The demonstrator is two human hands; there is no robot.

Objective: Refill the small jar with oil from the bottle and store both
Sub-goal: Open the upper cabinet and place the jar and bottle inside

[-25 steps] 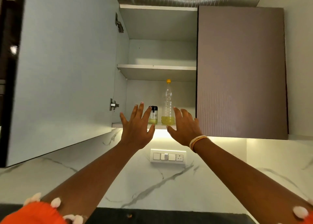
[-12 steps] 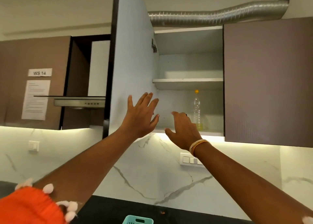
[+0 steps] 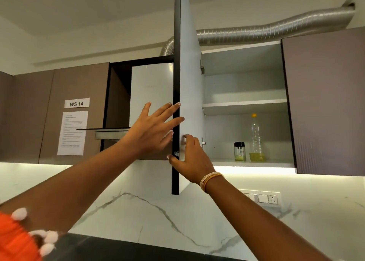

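Evidently the cabinet door (image 3: 189, 94) is swinging shut, standing near edge-on where a second ago its inner face spread wide to the left; the open cabinet (image 3: 245, 162) is showing the bottle (image 3: 256, 140) and the small jar (image 3: 239, 151) upright, near each other on the lowest shelf; both hands have left the shelf for the door; the left hand (image 3: 152, 132) is lying flat and spread on its outer side, the right hand (image 3: 194, 160) pinching its front edge, thumb outside and fingers inside; storing is judged done, closing remaining.
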